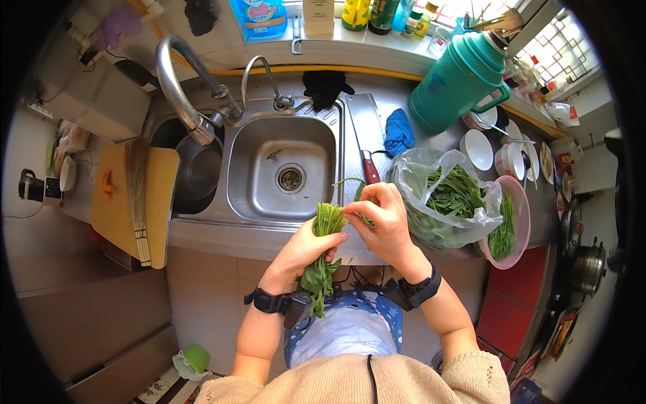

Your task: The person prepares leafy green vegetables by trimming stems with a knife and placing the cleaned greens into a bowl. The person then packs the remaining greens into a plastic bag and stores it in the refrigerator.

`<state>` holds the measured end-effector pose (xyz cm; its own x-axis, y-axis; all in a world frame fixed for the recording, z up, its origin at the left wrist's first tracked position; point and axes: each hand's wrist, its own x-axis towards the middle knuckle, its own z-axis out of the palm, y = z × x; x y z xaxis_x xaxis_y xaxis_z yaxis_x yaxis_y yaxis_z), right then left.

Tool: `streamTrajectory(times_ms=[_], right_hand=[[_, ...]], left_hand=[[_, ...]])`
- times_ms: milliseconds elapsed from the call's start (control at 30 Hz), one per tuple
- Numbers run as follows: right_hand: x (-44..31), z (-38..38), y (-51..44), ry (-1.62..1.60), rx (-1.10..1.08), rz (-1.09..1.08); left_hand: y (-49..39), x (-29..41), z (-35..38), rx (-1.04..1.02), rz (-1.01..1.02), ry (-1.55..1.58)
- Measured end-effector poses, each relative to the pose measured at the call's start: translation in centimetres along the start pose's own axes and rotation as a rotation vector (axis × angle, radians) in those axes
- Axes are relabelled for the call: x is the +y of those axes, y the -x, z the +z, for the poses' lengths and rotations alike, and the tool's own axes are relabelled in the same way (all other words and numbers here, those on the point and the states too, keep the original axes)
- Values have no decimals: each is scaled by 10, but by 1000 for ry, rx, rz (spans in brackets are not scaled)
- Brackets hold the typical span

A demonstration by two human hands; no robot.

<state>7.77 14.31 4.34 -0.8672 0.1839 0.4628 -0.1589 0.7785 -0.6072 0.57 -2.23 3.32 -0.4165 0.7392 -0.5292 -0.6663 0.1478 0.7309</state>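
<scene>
A bunch of leafy green stems (328, 222) is held in my left hand (307, 248), cut ends up and leaves hanging down. My right hand (386, 222) is at the top of the bunch, thumb and forefinger pinched together beside the stem ends; whether a stem is between them I cannot tell. Behind my right hand, a few loose greens lie on the steel counter, next to the red handle of a cleaver (366, 126). To the right stands an open clear plastic bag (414, 212) of greens. Beyond it, a pink basin (525, 222) holds more greens.
The steel sink (252, 166) lies ahead with its faucet (171, 65). A wooden cutting board (111, 202) with a whisk brush (136, 187) is at the left. A blue cloth (398, 132), a green thermos (454, 81) and white bowls (476, 150) stand at the back right.
</scene>
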Motion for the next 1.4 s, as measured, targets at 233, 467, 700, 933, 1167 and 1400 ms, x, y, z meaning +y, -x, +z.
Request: streamTrajectory(times_ms=[233,467,700,933,1167,1400], right_hand=[[4,-2,17,-377,111,344],[-3,4,20,-79,-73,28],[-6,3,17,-106,-25,-40],[19,-2,38,-1190,-112,717],[70,34,77,738,-574,512],[48,2,88,114,-292,438]], left_hand=[[5,-7,-10,-4,-35,17],[8,-10,-7,-8,-35,-69],[12,-15,-10,-10,-43,-15],[17,-19,-32,-14,-90,86],[23,-28,-46,-287,-47,555],[8,-26,-25,-465,1,780]])
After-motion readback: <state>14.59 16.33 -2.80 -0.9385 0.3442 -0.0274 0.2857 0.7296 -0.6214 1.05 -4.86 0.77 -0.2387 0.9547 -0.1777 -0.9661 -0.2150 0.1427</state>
